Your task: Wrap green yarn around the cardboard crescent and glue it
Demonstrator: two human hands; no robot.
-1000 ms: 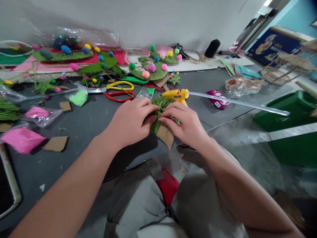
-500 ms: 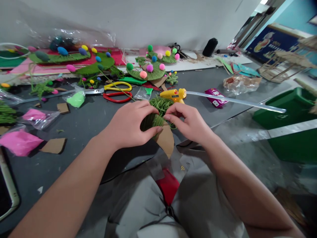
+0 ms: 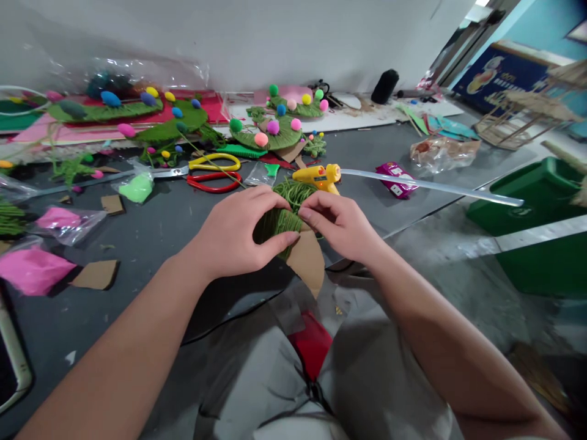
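Observation:
My left hand point(image 3: 245, 232) is closed round a leaf-shaped piece of cardboard point(image 3: 308, 260), its thumb on the near face and its fingers behind. Green yarn point(image 3: 285, 225) is wound over the upper part of the cardboard; the lower pointed end is bare brown. At the right edge of the winding, my right hand point(image 3: 342, 223) pinches the green yarn between thumb and forefinger. A loose heap of the same yarn point(image 3: 293, 191) lies just beyond both hands. The yellow glue gun point(image 3: 316, 176) rests behind the heap, a long clear glue stick point(image 3: 431, 186) reaching out to its right.
Scissors point(image 3: 213, 182) with red and yellow handles lie left of the glue gun. Yarn-covered green leaves point(image 3: 275, 137) with coloured balls line the back. Bags of pink clay point(image 3: 34, 269), cardboard scraps point(image 3: 96, 275) and a phone point(image 3: 13, 360) are at left. A green bin point(image 3: 527, 244) stands at right.
More of the wound yarn and bare cardboard shows between my hands, with the cardboard slightly turned. Both hands keep their grip. The whole view has shifted slightly.

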